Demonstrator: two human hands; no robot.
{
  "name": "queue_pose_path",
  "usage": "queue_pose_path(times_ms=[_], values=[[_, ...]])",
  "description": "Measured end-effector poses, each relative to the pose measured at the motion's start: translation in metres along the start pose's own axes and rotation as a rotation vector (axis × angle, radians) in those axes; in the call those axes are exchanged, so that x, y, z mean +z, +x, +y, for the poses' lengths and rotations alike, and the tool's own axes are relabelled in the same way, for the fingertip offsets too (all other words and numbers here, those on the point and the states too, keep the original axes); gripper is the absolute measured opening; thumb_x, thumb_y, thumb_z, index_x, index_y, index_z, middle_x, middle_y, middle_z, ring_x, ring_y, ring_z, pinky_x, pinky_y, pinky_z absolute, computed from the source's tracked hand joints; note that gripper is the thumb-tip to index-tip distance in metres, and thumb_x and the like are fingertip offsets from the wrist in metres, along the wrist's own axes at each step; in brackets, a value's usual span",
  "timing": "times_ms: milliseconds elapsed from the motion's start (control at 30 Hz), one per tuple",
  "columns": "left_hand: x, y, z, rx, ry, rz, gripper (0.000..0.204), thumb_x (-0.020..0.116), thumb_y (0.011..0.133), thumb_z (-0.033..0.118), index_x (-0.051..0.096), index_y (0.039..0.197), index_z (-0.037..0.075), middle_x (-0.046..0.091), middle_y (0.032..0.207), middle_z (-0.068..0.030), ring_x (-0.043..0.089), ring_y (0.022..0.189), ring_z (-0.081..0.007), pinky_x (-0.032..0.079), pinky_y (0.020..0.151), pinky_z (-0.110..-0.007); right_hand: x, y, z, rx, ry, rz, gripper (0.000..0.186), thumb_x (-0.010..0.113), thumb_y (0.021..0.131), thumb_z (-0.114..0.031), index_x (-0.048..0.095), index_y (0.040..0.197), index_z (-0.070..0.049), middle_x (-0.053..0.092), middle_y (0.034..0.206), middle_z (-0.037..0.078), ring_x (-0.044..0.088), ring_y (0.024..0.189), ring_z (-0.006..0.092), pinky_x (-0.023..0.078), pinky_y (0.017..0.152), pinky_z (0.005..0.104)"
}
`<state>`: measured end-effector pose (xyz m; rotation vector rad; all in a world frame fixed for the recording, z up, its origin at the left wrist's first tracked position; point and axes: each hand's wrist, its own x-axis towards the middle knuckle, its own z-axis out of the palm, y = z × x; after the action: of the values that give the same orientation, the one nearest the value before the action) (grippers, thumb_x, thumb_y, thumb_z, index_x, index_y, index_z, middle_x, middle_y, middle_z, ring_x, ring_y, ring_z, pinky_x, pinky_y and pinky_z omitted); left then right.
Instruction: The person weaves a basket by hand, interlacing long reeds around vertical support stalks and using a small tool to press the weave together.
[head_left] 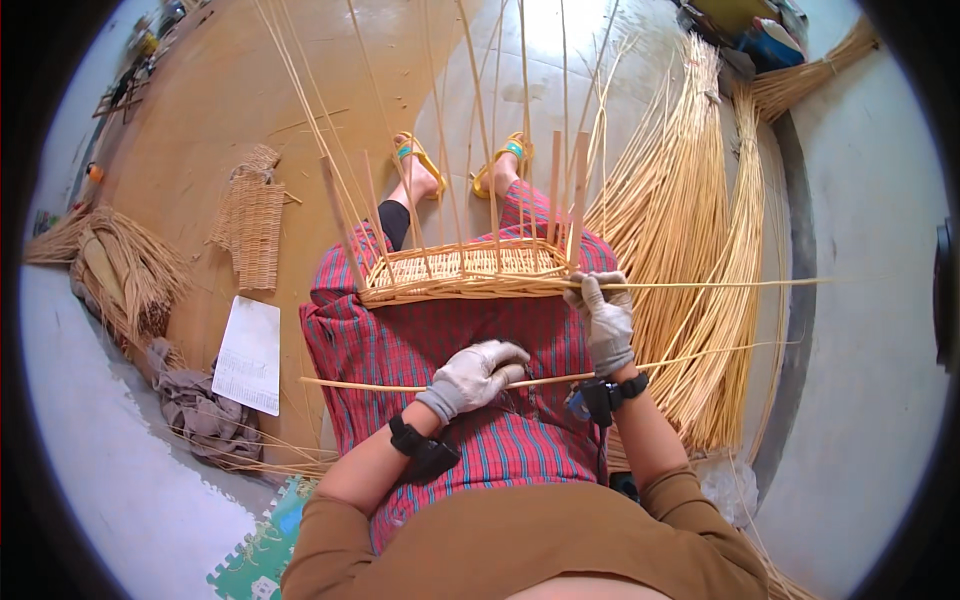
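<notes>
A shallow woven rectangular basket (465, 258) with upright stakes lies across my lap on red plaid cloth (450, 325). My right hand (603, 310), in a pale glove, grips the basket's right corner, where a long cane (730, 284) sticks out to the right. My gloved left hand (475, 372) is low over the lap, fingers curled, with a second cane (350, 384) passing beneath it; what the fingers hold is hidden. This cane continues rightward behind my right wrist.
Bundles of long canes (670, 220) lie at the right beside the wall. At the left are a woven mat piece (255, 235), a white paper sheet (246, 355), a fibre bundle (120, 270), grey cloth (195, 410) and green foam mat (248, 550). My sandalled feet (420, 175) rest beyond the basket.
</notes>
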<state>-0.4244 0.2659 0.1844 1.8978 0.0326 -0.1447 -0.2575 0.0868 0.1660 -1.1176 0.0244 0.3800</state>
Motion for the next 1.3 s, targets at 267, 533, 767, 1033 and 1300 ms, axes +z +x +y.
queue_pose_path(times_ms=[267,533,767,1033,1300], values=[[-0.025,0.097,-0.014,-0.489,-0.637,0.269,0.046,0.06,0.101,0.011,0.042,0.143,0.004,0.067,0.101,-0.0103,0.064,0.059,-0.0176,0.055,0.052,-0.031,-0.002,0.01,-0.005,0.062,-0.168,-0.118,0.009,0.066,0.098,-0.008,0.058,0.102,-0.006,0.07,0.1,0.01,0.072,0.092,0.0198,0.064,0.08,0.0338],[0.005,0.108,-0.037,-0.55,-0.389,0.43,0.024,0.062,0.102,0.027,0.063,0.11,0.004,0.068,0.082,-0.0056,0.056,0.049,-0.016,0.045,0.045,-0.031,0.077,0.074,-0.009,-0.46,-1.019,-0.316,0.054,0.064,0.092,0.004,0.046,0.142,-0.008,0.068,0.115,0.008,0.067,0.109,0.0184,0.053,0.099,0.033],[0.001,0.11,-0.044,-0.494,-0.278,0.518,0.021,0.063,0.1,0.024,0.066,0.103,0.003,0.07,0.079,-0.0067,0.062,0.071,-0.0143,0.051,0.066,-0.032,0.093,0.046,0.0,-0.39,-0.322,-0.26,0.067,0.057,0.097,-0.003,0.023,0.154,-0.012,0.065,0.114,0.008,0.062,0.108,0.0184,0.05,0.098,0.0346],[0.0,0.121,0.003,-0.545,-0.6,0.433,0.024,0.072,0.095,0.019,0.053,0.106,0.01,0.058,0.07,-0.0038,0.051,0.041,-0.0137,0.038,0.032,-0.03,-0.005,0.021,0.01,-0.259,-0.212,0.213,0.016,0.047,0.109,-0.02,0.053,0.116,-0.007,0.066,0.08,0.005,0.065,0.072,0.0128,0.057,0.072,0.0285],[0.005,0.131,-0.027,-0.582,-0.443,0.493,0.038,0.075,0.092,0.039,0.048,0.098,0.013,0.058,0.07,-0.0056,0.05,0.038,-0.0117,0.041,0.029,-0.027,-0.029,0.012,-0.018,0.038,-0.291,-0.09,0.016,0.056,0.104,-0.012,0.06,0.118,-0.008,0.068,0.098,0.006,0.067,0.087,0.0144,0.056,0.081,0.031]])
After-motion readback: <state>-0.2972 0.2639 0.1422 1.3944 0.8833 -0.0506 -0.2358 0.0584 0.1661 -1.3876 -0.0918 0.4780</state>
